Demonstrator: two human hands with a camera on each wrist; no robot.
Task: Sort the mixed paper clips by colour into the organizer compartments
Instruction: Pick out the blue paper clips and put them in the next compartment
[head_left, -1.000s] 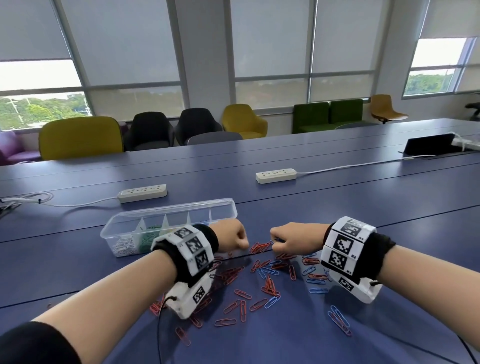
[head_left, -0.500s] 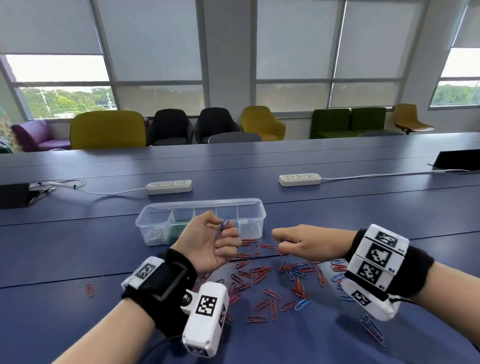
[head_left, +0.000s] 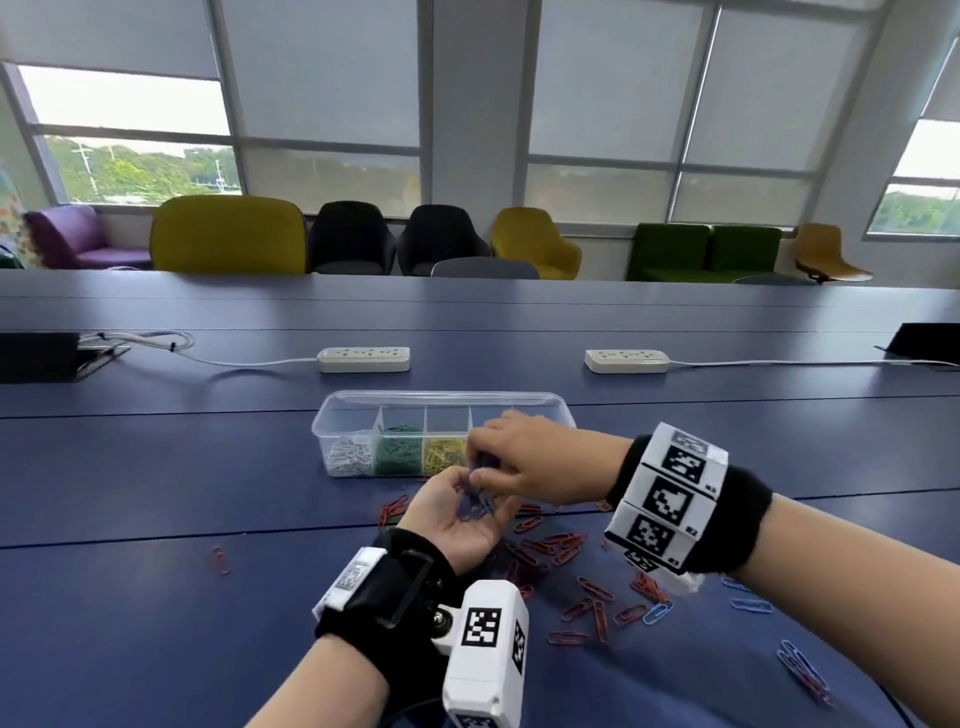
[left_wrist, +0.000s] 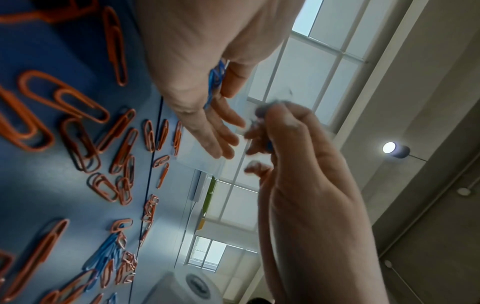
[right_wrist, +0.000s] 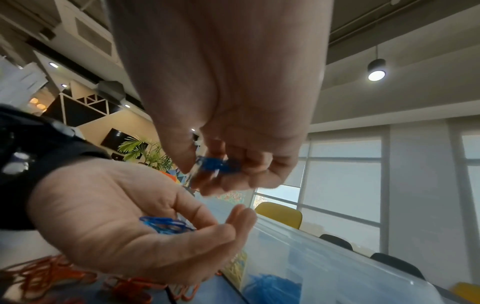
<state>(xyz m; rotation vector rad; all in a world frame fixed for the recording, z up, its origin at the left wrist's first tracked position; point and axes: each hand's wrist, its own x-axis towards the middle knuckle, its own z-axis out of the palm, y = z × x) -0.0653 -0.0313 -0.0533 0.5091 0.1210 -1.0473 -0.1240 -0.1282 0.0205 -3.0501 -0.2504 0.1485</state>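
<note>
Since a moment ago, both hands have met just in front of the organizer (head_left: 441, 410). Palm-up, the left hand (head_left: 457, 519) cups blue clips (right_wrist: 166, 224), serving as a tray, while the right hand (head_left: 535, 462) pinches a few more (right_wrist: 215, 164), probably bound for the blue compartment (right_wrist: 272, 286) directly beyond. Red clips (head_left: 561, 551) litter the table (head_left: 156, 597) nearer the person; the organizer's open top is unobstructed.

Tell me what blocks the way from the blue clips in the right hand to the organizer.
Nothing visible does. The right hand pinches blue clips just above the open, lidless organizer, with the left hand cupped below it.
</note>
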